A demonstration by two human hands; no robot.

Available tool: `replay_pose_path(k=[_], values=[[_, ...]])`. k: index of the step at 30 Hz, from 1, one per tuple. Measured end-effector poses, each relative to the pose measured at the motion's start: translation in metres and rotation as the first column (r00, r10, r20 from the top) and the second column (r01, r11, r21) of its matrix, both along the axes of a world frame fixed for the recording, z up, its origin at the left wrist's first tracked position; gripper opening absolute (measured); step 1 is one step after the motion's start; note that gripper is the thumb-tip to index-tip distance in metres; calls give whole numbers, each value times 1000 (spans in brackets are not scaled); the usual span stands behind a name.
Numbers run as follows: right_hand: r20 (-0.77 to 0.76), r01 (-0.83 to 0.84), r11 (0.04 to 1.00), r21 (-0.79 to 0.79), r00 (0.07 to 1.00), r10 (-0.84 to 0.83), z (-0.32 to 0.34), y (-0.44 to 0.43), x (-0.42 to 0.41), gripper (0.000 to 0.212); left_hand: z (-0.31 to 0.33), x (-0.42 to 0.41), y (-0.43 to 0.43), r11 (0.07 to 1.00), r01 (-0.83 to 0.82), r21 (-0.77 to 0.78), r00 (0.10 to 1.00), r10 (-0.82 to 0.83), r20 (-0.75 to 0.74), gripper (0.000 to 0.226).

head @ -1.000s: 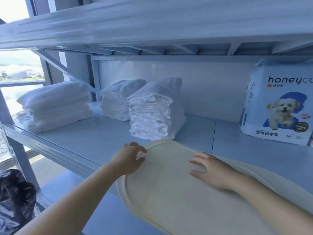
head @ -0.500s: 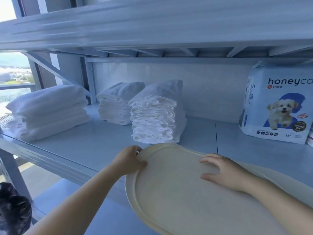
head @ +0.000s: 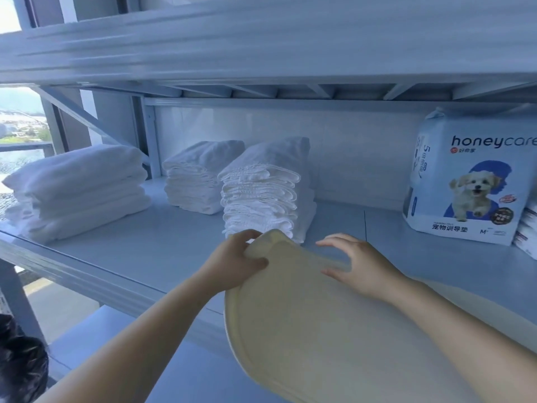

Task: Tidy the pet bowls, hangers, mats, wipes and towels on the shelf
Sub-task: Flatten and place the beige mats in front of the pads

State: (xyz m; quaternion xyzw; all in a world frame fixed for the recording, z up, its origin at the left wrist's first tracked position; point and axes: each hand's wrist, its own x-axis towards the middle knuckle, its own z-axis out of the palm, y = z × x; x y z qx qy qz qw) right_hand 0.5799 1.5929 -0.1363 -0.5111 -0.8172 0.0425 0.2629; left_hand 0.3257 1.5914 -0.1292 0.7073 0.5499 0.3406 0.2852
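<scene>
A cream oval mat (head: 319,330) lies over the front edge of the pale blue shelf (head: 139,251), sticking out toward me. My left hand (head: 232,263) pinches the mat's far left rim, which is lifted and curled up. Resting flat on top of the mat near its far end is my right hand (head: 360,266), fingers spread. Just behind the mat stands a stack of folded white towels (head: 264,193), with a second stack (head: 197,178) to its left. Larger folded white towels (head: 78,190) sit at the shelf's left end.
A blue-and-white pack of pet training pads (head: 467,181) with a puppy picture stands at the right rear, smaller packs (head: 527,228) beside it. The upper shelf (head: 261,45) hangs low overhead. A lower shelf board (head: 116,344) and a black bag (head: 20,367) are below left.
My left hand has closed on the mat's far rim and curled it upward. The mat has slid right and deeper onto the shelf, with my right hand moving along on top.
</scene>
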Motion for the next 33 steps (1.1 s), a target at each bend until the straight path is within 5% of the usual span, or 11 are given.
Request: replay_pose_path(k=[12, 21, 29, 33], values=[[-55, 284, 957, -48, 956, -287, -16, -75, 190, 43, 13, 184, -40, 975, 218, -44, 950, -202, 236, 21], [-87, 380, 917, -121, 916, -391, -37, -144, 304, 42, -17, 339, -90, 956, 293, -6, 953, -292, 80, 23], [-174, 315, 944, -98, 929, -328, -50, -154, 323, 37, -42, 376, -103, 975, 220, 19, 974, -219, -51, 16], [-221, 259, 963, -74, 937, -269, -46, -151, 318, 33, -35, 381, -105, 978, 194, -74, 980, -197, -38, 46]])
